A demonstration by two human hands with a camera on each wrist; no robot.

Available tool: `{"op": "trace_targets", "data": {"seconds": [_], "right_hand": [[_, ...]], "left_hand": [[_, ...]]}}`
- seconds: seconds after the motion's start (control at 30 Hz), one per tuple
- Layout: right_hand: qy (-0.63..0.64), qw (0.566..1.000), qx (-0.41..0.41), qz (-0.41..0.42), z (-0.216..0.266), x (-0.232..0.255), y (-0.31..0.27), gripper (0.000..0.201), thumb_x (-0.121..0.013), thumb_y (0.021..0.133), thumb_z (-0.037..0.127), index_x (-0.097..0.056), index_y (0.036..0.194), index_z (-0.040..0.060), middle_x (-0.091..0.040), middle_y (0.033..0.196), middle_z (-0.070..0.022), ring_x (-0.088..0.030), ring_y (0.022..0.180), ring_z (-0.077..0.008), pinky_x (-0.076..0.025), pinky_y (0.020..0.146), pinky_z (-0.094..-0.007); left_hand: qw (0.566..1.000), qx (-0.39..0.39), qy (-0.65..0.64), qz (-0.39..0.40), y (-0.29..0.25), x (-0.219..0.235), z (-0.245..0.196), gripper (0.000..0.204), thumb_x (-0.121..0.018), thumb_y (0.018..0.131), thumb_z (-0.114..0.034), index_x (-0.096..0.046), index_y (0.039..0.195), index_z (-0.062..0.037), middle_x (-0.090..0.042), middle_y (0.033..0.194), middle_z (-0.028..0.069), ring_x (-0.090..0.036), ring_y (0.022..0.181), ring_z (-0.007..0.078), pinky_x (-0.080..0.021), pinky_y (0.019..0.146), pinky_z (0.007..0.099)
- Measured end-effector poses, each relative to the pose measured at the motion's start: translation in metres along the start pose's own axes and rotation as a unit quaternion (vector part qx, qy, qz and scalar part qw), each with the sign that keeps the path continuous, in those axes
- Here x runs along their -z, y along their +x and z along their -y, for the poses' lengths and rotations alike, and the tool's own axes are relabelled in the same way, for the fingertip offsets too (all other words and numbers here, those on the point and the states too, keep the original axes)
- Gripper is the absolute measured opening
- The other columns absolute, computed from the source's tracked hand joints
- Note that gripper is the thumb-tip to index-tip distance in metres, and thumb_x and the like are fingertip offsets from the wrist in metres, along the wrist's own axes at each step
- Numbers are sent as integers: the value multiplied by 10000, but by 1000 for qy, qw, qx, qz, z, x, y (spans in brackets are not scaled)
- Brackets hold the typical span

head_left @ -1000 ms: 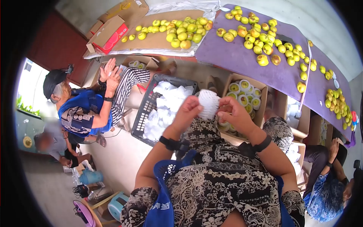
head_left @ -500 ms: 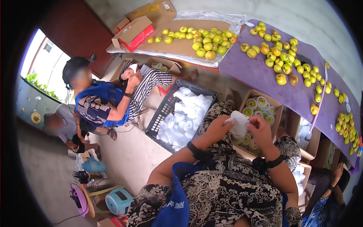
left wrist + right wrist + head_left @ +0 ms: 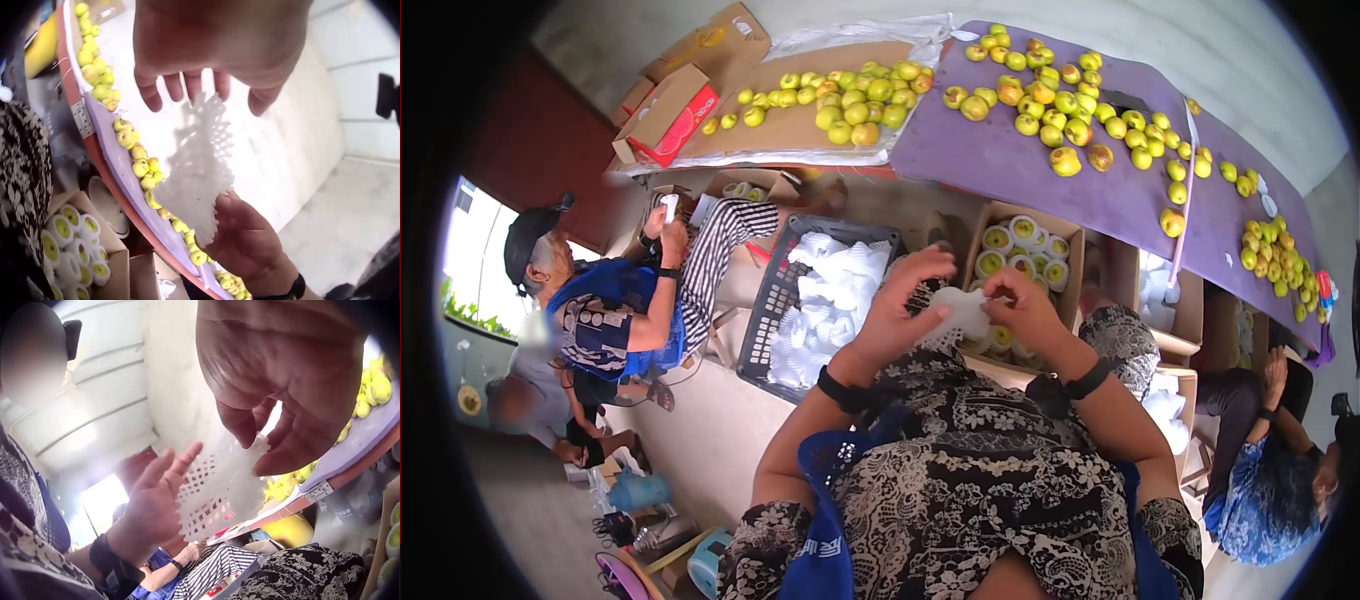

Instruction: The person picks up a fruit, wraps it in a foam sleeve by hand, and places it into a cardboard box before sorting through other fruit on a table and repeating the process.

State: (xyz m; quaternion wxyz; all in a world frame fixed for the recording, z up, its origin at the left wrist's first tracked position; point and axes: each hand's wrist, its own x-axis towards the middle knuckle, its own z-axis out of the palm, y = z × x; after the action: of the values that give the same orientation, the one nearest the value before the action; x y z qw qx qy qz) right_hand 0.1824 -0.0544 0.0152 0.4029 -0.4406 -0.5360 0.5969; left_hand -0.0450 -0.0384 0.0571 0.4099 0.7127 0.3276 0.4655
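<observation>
A white foam net sleeve [image 3: 963,312] is held up above the lap in the head view. My right hand [image 3: 1028,312] pinches one edge of it between thumb and fingers; the right wrist view shows this hand [image 3: 287,394] gripping the rim of the net [image 3: 225,487]. On the other side, my left hand [image 3: 898,312] has its fingers spread and relaxed beside the net. In the left wrist view the left hand [image 3: 219,50] hangs over the net [image 3: 200,169] with fingers apart, the tips close to its edge; whether they touch is unclear.
A black crate [image 3: 758,345] of white foam nets stands front left. Beyond my knees is a carton [image 3: 1072,290] of netted apples. Loose apples [image 3: 1065,161] lie on the purple-covered table [image 3: 960,140]. One person [image 3: 615,310] sits at the left, another [image 3: 1265,500] at the right.
My left hand's fingers have come off the net and spread, while the right still pinches it. The seated person at the left now holds a white item up. The head view has shifted.
</observation>
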Motion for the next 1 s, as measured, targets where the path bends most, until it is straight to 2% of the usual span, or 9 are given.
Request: {"op": "trace_targets", "data": {"seconds": [0.07,0.1,0.17,0.37,0.47,0.6,0.67,0.73,1.0], "right_hand": [[-144,974,172,-10,2,-1,2,154,-638,826,10,-552,944,59,-535,966,-27,-564,859,-114,-482,661,-262],[-149,970,192,-17,4,-2,1,172,-637,801,-6,-560,941,60,-533,984,-31,-552,885,-132,-455,703,-271],[-152,970,190,-29,13,-1,-5,168,-632,804,-6,-560,939,63,-533,983,-31,-550,881,-132,-453,714,-269],[-30,981,184,-45,0,12,-12,149,-605,820,-14,-551,939,60,-536,991,-31,-546,873,-120,-460,766,-251],[-39,985,154,-62,12,12,-13,151,-593,823,-23,-548,945,53,-549,986,-34,-561,877,-127,-475,776,-260],[-147,969,197,-17,21,9,-12,152,-595,831,-24,-562,965,40,-570,960,-55,-586,863,-150,-488,758,-278],[-175,963,207,-9,29,5,-14,155,-603,832,-19,-568,973,37,-575,951,-63,-592,855,-160,-491,753,-283],[-147,955,256,-44,36,2,-16,181,-612,845,-25,-595,1009,52,-611,973,-67,-583,884,-168,-475,756,-284],[5,991,130,27,19,10,-17,599,-688,838,133,-439,1369,10,-488,1379,-97,-448,1274,-188,-316,1103,-365]], "left_hand": [[982,-96,119,108,2,-3,4,315,-638,845,-22,-573,1152,-47,-577,1161,71,-541,1119,180,-403,990,311],[992,-3,56,112,-3,-9,15,287,-644,844,-13,-583,1123,-45,-578,1157,65,-548,1104,176,-416,973,310],[973,192,-105,73,-15,-19,32,188,-635,878,-40,-591,1060,-40,-581,1128,44,-576,1019,158,-455,901,287],[902,269,-332,-65,-33,-18,55,156,-567,917,-40,-571,1073,-49,-607,1048,37,-578,911,109,-483,818,262],[928,257,-246,-112,-33,-6,54,245,-524,923,-19,-540,1166,-40,-589,1106,43,-567,969,118,-478,860,279],[984,80,-157,35,-7,-22,16,450,-625,887,-141,-482,1305,-56,-556,1222,89,-545,1128,188,-426,988,339],[977,116,-160,76,-7,-31,13,519,-714,830,-176,-504,1285,-40,-572,1205,96,-548,1115,172,-437,967,328],[961,194,52,188,-7,-34,13,487,-749,815,-175,-543,1228,-20,-614,1120,71,-580,1016,135,-470,895,298],[913,284,-230,181,-7,-42,1,322,-577,961,-197,-553,1236,-31,-633,1056,12,-595,910,86,-492,781,257]]}}
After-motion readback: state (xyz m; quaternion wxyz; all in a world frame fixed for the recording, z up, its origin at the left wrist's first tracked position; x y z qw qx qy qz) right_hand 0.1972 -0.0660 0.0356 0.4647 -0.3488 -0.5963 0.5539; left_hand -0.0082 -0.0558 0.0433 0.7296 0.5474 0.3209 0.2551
